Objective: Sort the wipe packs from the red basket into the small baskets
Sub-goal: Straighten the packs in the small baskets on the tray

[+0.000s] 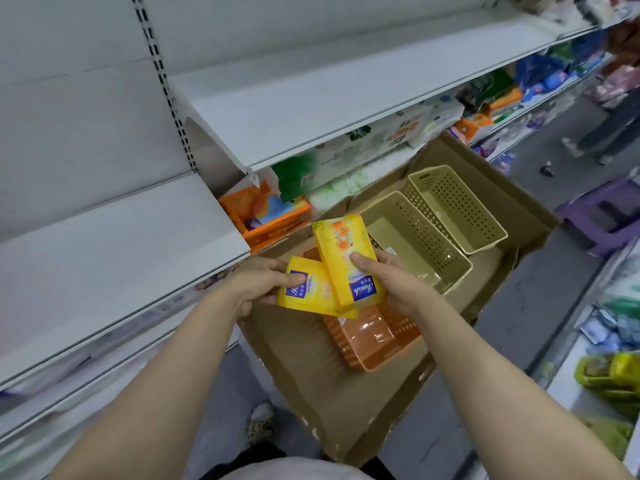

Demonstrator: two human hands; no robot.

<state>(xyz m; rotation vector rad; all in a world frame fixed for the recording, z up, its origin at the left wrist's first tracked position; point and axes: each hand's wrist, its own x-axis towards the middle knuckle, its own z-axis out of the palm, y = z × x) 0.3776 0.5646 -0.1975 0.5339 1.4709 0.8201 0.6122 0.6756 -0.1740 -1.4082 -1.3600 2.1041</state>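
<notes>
My left hand (258,284) grips a yellow wipe pack (310,289) by its left end. A second yellow wipe pack (341,251) with an orange flower print is held in my right hand (393,280), thumb on top, and it overlaps the first pack. Both packs hover above the orange-red basket (374,337), which lies in a cardboard box (311,368) and looks empty where visible. Two beige small baskets (415,233) (457,206) stand side by side further back in the box, both empty.
White shelves (311,95) run along the left, with tissue packs and an orange box (273,216) under the upper one. A purple stool (606,216) stands on the aisle floor to the right. A person's legs show at the far right.
</notes>
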